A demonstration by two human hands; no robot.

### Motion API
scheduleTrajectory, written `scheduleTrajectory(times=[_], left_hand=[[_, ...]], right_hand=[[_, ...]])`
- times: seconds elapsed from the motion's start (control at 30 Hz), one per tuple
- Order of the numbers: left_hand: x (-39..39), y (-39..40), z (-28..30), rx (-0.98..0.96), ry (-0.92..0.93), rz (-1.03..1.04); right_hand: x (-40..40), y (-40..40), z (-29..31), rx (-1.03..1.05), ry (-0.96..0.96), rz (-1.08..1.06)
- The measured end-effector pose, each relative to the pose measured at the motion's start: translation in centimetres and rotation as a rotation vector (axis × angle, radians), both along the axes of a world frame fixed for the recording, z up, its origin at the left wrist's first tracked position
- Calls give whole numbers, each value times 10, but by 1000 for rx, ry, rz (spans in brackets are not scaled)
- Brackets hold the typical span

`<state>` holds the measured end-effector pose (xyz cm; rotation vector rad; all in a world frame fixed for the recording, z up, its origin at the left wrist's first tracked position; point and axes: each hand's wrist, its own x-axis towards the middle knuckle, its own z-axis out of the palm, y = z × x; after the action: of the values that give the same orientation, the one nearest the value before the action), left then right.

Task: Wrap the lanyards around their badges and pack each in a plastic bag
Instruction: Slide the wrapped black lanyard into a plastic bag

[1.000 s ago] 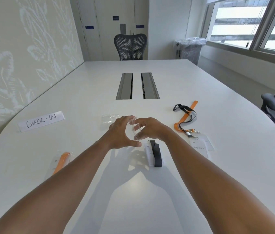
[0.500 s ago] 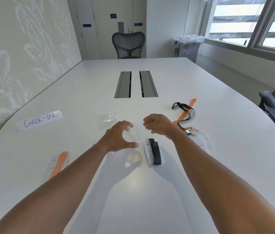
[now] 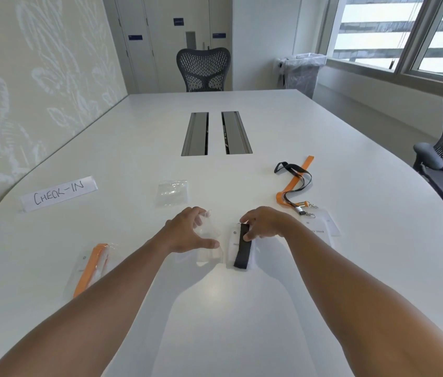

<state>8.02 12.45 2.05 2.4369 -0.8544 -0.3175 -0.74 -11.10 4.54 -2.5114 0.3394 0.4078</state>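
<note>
Since half a second before, my right hand [image 3: 262, 223] had dropped from mid-air onto the wrapped badge [image 3: 240, 247], while my left hand [image 3: 187, 234] kept hold of the clear plastic bag [image 3: 208, 229].

On the white table [image 3: 269, 308] the bundle lay at about six o'clock from the cable slots, its black lanyard wound round the card. My right thumb and fingertips were closing on its far end — touching, not yet lifting, as I judged it. My left fingers were curled round the bag's upper edge, thumb stretched out below; the bag sat just beside the bundle, at its nine o'clock.

To do it well, I reckoned I should pinch across the black band so the wrap could not loosen, spread the bag's mouth wide, and slide the bundle in narrow end first.

One packed orange badge [image 3: 91, 268] lay at eight o'clock, a spare bag [image 3: 172, 193] at eleven, and two loose lanyards [image 3: 293, 183] with their badges [image 3: 322, 227] at two.
</note>
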Motion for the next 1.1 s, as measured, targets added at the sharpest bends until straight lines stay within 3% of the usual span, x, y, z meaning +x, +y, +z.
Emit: scheduleTrajectory(times=[0.1, 0.27, 0.4, 0.7, 1.1], left_hand=[[2, 3, -4, 1, 43, -11], [4, 8, -13, -23, 76, -23], [5, 12, -19, -78, 60, 3], [0, 9, -25, -154, -11, 65], [-11, -16, -9, -141, -128, 92]], right_hand=[[0, -3, -7, 172, -12, -93], [-3, -3, -14, 635, -123, -368], [-3, -8, -16, 811, -206, -520], [4, -8, -5, 1007, -388, -674], [14, 25, 10, 938, -425, -591]])
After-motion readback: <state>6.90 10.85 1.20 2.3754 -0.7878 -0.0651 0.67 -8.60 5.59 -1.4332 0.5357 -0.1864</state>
